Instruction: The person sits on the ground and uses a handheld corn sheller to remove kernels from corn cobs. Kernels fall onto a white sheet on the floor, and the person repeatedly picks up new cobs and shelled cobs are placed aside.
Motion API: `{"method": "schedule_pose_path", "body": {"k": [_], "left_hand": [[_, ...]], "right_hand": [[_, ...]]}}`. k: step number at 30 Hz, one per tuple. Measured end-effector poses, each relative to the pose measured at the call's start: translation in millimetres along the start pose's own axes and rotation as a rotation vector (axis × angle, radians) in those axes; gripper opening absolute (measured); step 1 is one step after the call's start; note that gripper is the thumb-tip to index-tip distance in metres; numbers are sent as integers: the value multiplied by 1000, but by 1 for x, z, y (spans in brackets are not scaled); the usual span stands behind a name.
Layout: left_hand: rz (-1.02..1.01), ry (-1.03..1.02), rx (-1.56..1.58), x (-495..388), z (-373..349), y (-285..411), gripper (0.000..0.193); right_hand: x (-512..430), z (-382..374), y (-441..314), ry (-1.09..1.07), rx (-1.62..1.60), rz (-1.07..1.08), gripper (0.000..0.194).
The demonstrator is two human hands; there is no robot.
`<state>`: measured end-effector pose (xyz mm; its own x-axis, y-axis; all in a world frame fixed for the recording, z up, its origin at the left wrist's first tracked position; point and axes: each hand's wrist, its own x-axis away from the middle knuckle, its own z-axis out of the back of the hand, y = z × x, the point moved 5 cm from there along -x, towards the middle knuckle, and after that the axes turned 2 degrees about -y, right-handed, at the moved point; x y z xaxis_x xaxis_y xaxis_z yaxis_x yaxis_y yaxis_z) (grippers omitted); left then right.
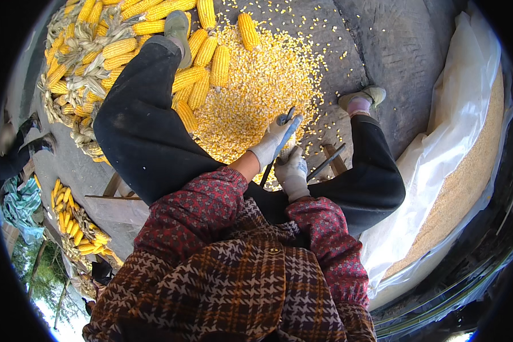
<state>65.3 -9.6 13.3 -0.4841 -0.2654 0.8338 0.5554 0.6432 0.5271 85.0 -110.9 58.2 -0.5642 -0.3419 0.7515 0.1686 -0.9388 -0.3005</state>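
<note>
Both my hands wear pale knitted gloves with blue-grey coated parts. My left hand [278,137] is closed around a dark slender bar [268,172], whose upper end sticks out between thumb and fingers. Just below it, my right hand [293,173] grips a pale corn cob [287,150], mostly hidden by the two hands. A second dark bar [326,162] slants beside the right hand. Beyond my hands spreads a pile of loose corn kernels [256,89]. One yellow ear [248,31] lies on its far edge, and several more ears [205,51] rest along its left side.
Husked ears with braided husks [85,72] are heaped at upper left. Wooden framework [335,160] shows between my legs. At right, a white plastic sheet [436,137] partly covers tan grain [466,179]. Farther left are another corn pile [70,218] and a person's dark shoes [42,143].
</note>
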Motion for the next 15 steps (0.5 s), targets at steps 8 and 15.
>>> {"method": "schedule_pose_path", "body": {"k": [8,15], "left_hand": [[-125,252,-242,-5,14,-2,49],[-175,336,-206,-43,8,-59,47]], "right_hand": [[17,5,1,-258,-850,-160,32],[-12,-17,0,-1,101,135,44]]}}
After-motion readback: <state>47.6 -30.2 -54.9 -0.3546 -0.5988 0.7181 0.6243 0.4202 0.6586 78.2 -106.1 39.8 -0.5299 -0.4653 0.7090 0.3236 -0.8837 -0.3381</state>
